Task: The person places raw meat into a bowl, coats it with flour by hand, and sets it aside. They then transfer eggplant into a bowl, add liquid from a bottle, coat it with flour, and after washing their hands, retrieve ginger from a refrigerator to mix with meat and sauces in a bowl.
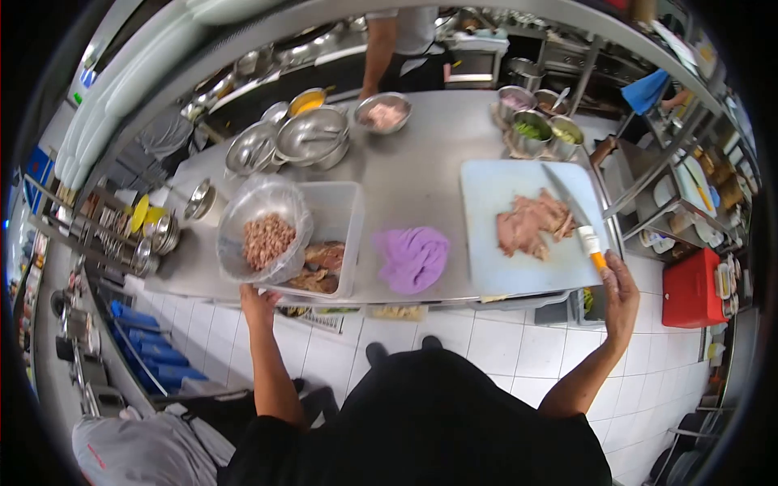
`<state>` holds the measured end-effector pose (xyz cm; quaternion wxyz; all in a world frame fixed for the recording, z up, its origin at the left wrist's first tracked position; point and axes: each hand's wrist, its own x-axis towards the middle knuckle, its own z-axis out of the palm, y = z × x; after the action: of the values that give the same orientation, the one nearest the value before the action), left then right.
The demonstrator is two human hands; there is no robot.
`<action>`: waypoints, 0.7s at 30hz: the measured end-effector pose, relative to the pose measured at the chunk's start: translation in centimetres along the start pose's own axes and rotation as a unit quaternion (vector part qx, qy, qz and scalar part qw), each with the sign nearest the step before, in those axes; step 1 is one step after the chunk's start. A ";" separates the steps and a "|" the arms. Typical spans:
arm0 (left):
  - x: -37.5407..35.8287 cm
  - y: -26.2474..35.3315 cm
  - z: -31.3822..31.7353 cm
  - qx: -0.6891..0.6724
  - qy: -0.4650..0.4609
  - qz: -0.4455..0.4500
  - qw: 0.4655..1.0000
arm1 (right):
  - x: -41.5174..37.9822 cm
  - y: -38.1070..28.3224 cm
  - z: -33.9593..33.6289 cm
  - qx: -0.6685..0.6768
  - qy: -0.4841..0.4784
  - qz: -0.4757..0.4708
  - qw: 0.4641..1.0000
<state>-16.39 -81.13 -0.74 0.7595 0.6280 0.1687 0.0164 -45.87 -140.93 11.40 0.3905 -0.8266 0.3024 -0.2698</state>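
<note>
A cook stands at a steel counter with one white cutting board as the centre of the work; on the board lies one heap of sliced cooked meat, kept near its middle, seemingly so the pieces stay clear of the edges; one knife rests along the board's right side, its orange-and-white handle overhanging the near corner within reach of the right hand, whose fingers lie together and extended just below that handle, gripping nothing; left of the board sits one crumpled purple cloth, handy for wiping; further left of the board, the left hand touches the near rim of one bag-lined bowl of minced meat, fingers curled at the rim, though whether they clamp it cannot be told; that bowl sits propped in one clear plastic tub holding browned cuts; beyond the board stand about eight metal bowls; a second person works at the counter's far side.
</note>
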 end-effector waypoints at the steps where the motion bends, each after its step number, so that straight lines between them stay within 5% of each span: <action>1: -0.6 0.3 1.0 -0.041 0.021 -0.020 0.999 | 0.0 -0.8 -0.2 0.025 -0.004 0.006 1.000; 4: -2.9 -2.5 3.4 -0.186 0.043 0.000 0.982 | 0.3 -1.0 -0.9 0.016 -0.002 0.000 1.000; 5: -4.3 -6.3 2.5 0.009 -0.025 0.093 0.995 | 0.1 -0.6 -1.3 0.017 0.015 -0.010 1.000; 7: -11.9 -6.1 7.4 0.109 -0.208 0.043 0.971 | -0.8 1.2 -2.5 0.046 0.036 -0.004 0.998; 8: -14.4 -4.6 10.5 0.064 -0.261 -0.082 0.960 | -1.4 1.6 -3.1 0.056 0.049 -0.001 0.997; 9: -15.0 -6.3 13.2 0.231 -0.353 0.081 0.903 | -2.4 1.3 -3.5 0.041 0.045 -0.005 0.998; 11: -17.0 -2.5 19.9 0.385 -0.321 0.397 0.769 | -4.8 1.1 -4.1 0.009 0.050 0.021 0.998; 14: -13.7 -5.7 24.7 0.482 -0.222 0.504 0.681 | -8.5 0.2 -6.0 -0.067 0.065 0.040 0.995; 16: -9.5 -10.5 25.9 0.461 -0.283 0.453 0.709 | -11.0 0.7 -8.3 -0.104 0.076 0.058 0.990; 18: -8.4 -8.1 28.8 0.421 -0.199 0.421 0.778 | -13.8 0.1 -10.9 -0.106 0.107 0.086 0.985; 21: -3.5 -5.8 34.0 0.363 -0.077 0.480 0.795 | -17.2 -0.2 -13.6 -0.132 0.149 0.139 0.970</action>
<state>-11.30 -115.45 -0.21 0.3809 0.8571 -0.2203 0.2679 -66.65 -135.10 15.45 0.2618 -0.7715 0.5018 -0.2905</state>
